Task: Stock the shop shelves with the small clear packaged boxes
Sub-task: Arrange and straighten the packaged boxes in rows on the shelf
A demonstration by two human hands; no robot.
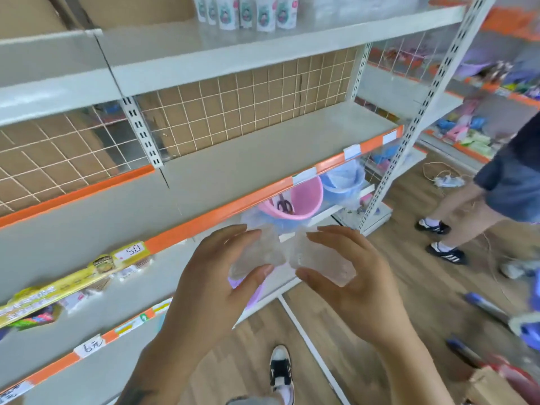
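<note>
Each hand pinches a clear box, just in front of the bare shelf [263,159]: left hand [210,285] on the left box [257,252], right hand [350,285] on the right box [321,258]. Slick wrapping could slip from such light grips.

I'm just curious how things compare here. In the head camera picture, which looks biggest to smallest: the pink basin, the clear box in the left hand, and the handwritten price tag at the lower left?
1. pink basin, though the shelf edge partly hides it
2. clear box held by the left hand; it is nearest the camera, so it looks larger than it is
3. handwritten price tag
</note>
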